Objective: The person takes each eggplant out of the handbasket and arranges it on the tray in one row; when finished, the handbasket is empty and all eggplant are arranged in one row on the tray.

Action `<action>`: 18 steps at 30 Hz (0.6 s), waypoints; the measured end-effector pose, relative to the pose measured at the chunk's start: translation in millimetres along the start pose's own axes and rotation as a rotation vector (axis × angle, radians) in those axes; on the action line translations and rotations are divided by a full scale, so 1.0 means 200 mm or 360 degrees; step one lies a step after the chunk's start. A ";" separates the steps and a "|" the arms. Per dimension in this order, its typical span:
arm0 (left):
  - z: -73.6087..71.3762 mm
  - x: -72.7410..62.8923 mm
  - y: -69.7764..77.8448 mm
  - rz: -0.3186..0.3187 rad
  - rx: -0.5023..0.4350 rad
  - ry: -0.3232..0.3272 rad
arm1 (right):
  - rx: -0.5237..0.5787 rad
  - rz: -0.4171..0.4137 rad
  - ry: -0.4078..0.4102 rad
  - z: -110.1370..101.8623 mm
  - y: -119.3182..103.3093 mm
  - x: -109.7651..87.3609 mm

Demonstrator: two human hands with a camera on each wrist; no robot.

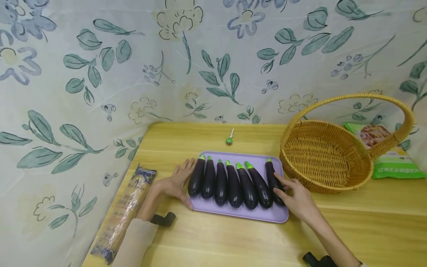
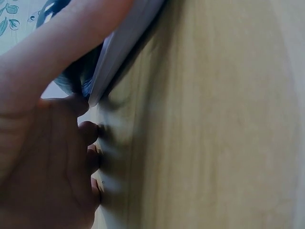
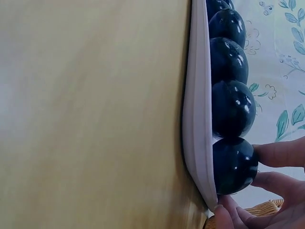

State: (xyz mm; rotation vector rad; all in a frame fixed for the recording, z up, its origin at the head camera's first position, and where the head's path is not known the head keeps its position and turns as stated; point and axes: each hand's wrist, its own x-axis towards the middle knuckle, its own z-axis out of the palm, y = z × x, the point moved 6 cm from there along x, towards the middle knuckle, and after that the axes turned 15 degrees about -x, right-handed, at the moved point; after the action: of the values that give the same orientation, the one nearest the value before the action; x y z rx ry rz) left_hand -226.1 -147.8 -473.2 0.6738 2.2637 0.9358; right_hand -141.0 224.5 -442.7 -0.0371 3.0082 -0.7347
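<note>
Several dark purple eggplants [image 1: 221, 183] with green stems lie side by side in a lilac tray [image 1: 238, 214]. My right hand [image 1: 297, 196] holds the rightmost eggplant [image 1: 271, 178], thumb and index finger against its upper surface and right side. In the right wrist view, other fingers of that hand reach down beside the tray's corner. A gap at the stem end separates this eggplant from its neighbour. At the tray's left side, my left hand [image 1: 175, 184] has its fingers spread. Its thumb is at the near left corner, its fingertips beside the leftmost eggplant [image 1: 197, 178].
A wicker basket [image 1: 327, 183] with a tall handle stands at the tray's right. Behind it lies a green and white food packet [image 1: 397, 163]. A long clear-wrapped pack [image 1: 126, 211] lies along the table's left edge. A small green lollipop [image 1: 229, 141] is behind the tray.
</note>
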 end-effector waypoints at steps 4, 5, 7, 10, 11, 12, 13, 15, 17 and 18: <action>0.00 0.00 -0.01 -0.0001 -0.0005 0.0001 | 0.0011 0.0007 -0.0020 0.01 0.00 0.00; -0.01 0.00 -0.02 0.0000 -0.0009 0.0001 | 0.0010 0.0006 -0.0016 0.00 0.00 0.00; -0.01 0.00 -0.02 -0.0003 -0.0009 0.0002 | 0.0005 -0.0003 -0.0008 0.00 -0.01 0.01; -0.01 0.00 -0.03 -0.0010 -0.0015 0.0007 | 0.0006 -0.0015 0.0003 0.00 -0.01 0.02; -0.01 0.00 -0.03 -0.0011 -0.0016 0.0011 | 0.0003 -0.0021 0.0001 0.00 -0.02 0.02; -0.01 0.00 -0.03 -0.0009 -0.0018 0.0016 | 0.0001 -0.0032 0.0002 0.00 -0.02 0.02; -0.01 -0.01 -0.03 -0.0009 -0.0025 0.0020 | 0.0000 -0.0044 0.0004 -0.01 -0.02 0.02; -0.02 -0.01 -0.02 0.0000 -0.0052 0.0028 | -0.0008 -0.0074 0.0004 -0.02 -0.02 0.02; -0.03 -0.03 -0.01 -0.0016 -0.0086 0.0031 | -0.0039 -0.0118 0.0003 -0.04 -0.03 0.02; -0.04 -0.04 0.00 -0.0030 -0.0110 0.0032 | -0.0047 -0.0138 -0.0006 -0.06 -0.04 0.02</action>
State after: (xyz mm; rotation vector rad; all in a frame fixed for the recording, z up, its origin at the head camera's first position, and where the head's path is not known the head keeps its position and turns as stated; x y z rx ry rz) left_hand -226.4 -157.5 -465.8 0.6145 2.2404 1.0113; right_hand -145.7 222.3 -428.3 -0.1706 3.0303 -0.6963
